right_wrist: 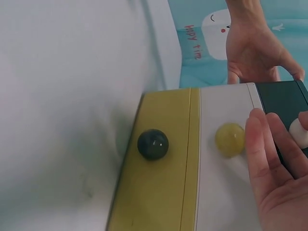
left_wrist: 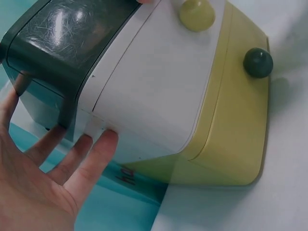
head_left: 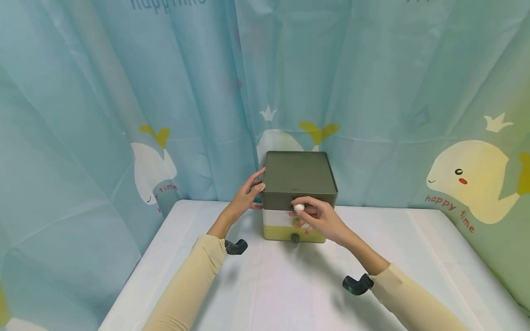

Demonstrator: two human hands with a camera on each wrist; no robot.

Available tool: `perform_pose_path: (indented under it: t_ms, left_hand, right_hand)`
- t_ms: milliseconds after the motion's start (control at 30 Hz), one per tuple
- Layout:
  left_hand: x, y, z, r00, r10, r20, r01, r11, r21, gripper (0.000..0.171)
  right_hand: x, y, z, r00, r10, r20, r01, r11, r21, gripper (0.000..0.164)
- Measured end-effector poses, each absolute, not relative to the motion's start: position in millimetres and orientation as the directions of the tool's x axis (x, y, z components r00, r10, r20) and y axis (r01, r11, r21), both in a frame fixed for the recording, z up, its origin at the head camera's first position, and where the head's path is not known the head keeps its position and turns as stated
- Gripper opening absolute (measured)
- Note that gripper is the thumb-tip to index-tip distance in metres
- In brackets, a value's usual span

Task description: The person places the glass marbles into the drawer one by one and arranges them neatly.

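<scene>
A small chest of three drawers stands at the back of the table, with a dark green top tier, a white middle one and a yellow-green bottom one. My right hand pinches the white knob of the top drawer between thumb and index finger; its other fingers extend beside the yellow knob of the middle drawer. A dark green knob marks the bottom drawer. Against the chest's left side rest the spread fingers of my left hand. All three drawers look closed.
The white tabletop extends in front of the chest and to both sides. Behind it hangs a blue curtain with printed whales. Each wrist wears a dark camera mount.
</scene>
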State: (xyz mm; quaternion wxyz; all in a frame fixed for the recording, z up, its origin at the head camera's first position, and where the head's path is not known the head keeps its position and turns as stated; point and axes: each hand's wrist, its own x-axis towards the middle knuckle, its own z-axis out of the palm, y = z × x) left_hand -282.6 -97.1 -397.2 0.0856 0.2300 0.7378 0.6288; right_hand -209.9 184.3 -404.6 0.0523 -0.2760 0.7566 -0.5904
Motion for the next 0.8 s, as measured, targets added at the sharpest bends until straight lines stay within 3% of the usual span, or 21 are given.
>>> perform_pose_path:
  t_ms: [300,500,633,800]
  left_hand:
    - [-276,-97,-392,-0.882,0.463,0.091,0.160,0.113,0.981,0.061]
    - [-264,-112,-394,-0.882,0.461,0.100,0.177,0.128,0.976,0.062]
    - [-252,-132,-403,-0.902,0.394,0.175,0.327,0.362,0.873,0.067]
    - [-238,-157,-419,-0.917,0.287,0.275,0.398,0.690,0.605,0.070]
  right_hand:
    - [-192,207,-406,-0.802,-0.486,0.348,-0.504,0.236,-0.831,0.049]
    - [-171,227,-409,-0.714,-0.447,0.539,-0.699,0.400,-0.593,0.055]
    - [-161,246,-413,-0.646,-0.431,0.630,-0.756,0.475,-0.450,0.058]
    - [-155,280,-425,-0.660,-0.352,0.663,-0.676,0.662,-0.322,0.060]
